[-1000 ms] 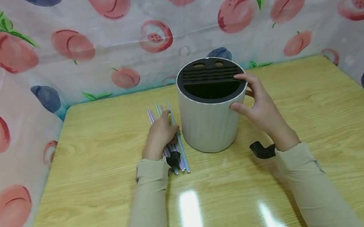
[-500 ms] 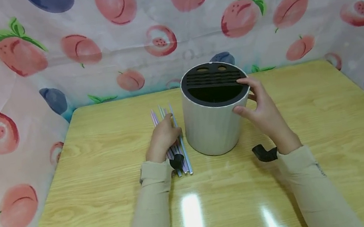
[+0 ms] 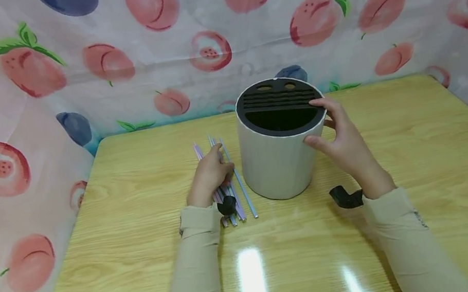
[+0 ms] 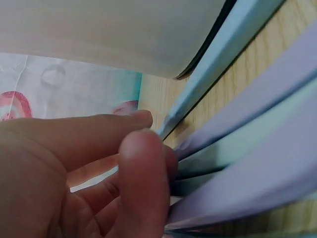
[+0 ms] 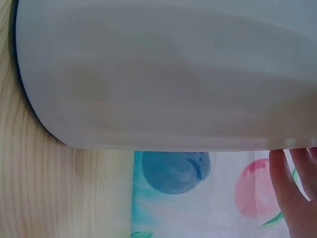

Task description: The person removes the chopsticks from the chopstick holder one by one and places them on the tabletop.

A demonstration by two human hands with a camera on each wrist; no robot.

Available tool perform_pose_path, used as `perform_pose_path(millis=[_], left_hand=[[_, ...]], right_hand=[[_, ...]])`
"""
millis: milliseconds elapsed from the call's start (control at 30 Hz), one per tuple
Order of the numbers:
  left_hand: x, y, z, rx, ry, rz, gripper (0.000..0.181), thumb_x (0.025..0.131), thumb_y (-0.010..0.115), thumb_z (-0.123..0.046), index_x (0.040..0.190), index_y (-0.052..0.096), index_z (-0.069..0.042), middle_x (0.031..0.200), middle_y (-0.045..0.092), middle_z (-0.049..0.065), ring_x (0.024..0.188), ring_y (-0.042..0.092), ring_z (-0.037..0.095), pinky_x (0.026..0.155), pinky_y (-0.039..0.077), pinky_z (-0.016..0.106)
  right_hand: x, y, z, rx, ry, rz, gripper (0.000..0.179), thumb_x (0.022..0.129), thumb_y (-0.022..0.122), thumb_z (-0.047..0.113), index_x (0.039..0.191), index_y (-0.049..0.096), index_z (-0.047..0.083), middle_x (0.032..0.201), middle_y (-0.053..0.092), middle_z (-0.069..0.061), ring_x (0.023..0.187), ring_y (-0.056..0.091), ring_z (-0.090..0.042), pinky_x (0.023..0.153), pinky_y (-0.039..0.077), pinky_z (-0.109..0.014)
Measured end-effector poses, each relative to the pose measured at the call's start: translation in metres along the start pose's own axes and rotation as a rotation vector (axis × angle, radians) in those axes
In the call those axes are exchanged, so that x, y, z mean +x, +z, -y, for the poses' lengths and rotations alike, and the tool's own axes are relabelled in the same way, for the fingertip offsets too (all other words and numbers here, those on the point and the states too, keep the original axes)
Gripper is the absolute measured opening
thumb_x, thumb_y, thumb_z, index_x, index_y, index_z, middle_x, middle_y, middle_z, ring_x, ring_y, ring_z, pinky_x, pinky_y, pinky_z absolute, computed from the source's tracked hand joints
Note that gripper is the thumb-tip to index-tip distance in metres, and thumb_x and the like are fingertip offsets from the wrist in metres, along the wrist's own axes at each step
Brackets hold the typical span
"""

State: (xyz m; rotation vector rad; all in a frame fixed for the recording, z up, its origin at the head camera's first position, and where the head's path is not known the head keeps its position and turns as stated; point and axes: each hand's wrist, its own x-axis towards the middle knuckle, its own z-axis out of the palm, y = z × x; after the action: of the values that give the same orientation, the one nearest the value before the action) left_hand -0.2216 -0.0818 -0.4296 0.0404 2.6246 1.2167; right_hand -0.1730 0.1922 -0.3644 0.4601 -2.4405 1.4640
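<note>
Several pastel chopsticks (image 3: 234,195) lie side by side on the table, partly hidden under my left hand (image 3: 208,176). My left thumb and fingers curl round some of them; in the left wrist view the fingertips (image 4: 143,153) meet the lilac and pale green ones. A blue chopstick (image 3: 242,186) lies apart, nearer a round white knife holder (image 3: 282,168). The holder stands upright, with a black slotted top that has two round holes and a wide opening. My right hand (image 3: 344,145) grips its right rim, thumb on the front wall, fingers at the top edge.
A wood-grain table (image 3: 142,266) carries everything. Behind and at the sides hangs a peach-print cloth (image 3: 174,73), close behind the knife holder. Black wrist mounts (image 3: 346,197) stick out from both sleeves.
The blue chopstick has swung away from the bunch, its near end moving right. My left fingers stay on the bunch, and the right hand keeps its grip on the holder. The head view shifts slightly.
</note>
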Motion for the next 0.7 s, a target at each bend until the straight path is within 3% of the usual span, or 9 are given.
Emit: perform_pose_path(millis=[333, 567, 700], left_hand=[[-0.001, 0.017, 0.003, 0.061, 0.05, 0.007, 0.053, 0.086, 0.06, -0.021, 0.134, 0.039, -0.009, 0.067, 0.056, 0.005, 0.044, 0.054, 0.017, 0.054, 0.046, 0.028], [-0.004, 0.029, 0.015, 0.071, 0.086, 0.073, 0.043, 0.087, 0.058, -0.024, 0.127, 0.048, -0.011, 0.078, 0.056, 0.002, 0.05, 0.053, 0.017, 0.051, 0.044, 0.029], [-0.006, 0.034, 0.012, 0.062, 0.113, 0.097, 0.042, 0.089, 0.055, -0.028, 0.127, 0.048, -0.013, 0.083, 0.057, 0.0, 0.052, 0.053, 0.017, 0.053, 0.044, 0.03]], right_hand=[[-0.007, -0.002, -0.01, -0.003, 0.013, 0.025, 0.064, 0.08, 0.067, 0.015, 0.134, 0.033, 0.017, 0.142, 0.023, -0.001, 0.125, 0.03, -0.025, 0.097, 0.029, -0.049], [-0.022, 0.003, -0.025, 0.001, 0.046, 0.045, 0.065, 0.08, 0.067, 0.013, 0.135, 0.032, 0.013, 0.144, 0.02, -0.007, 0.126, 0.027, -0.029, 0.095, 0.028, -0.053], [-0.029, 0.001, -0.026, -0.018, 0.057, 0.043, 0.068, 0.081, 0.066, 0.014, 0.138, 0.029, 0.018, 0.144, 0.02, -0.006, 0.127, 0.027, -0.029, 0.095, 0.028, -0.054]])
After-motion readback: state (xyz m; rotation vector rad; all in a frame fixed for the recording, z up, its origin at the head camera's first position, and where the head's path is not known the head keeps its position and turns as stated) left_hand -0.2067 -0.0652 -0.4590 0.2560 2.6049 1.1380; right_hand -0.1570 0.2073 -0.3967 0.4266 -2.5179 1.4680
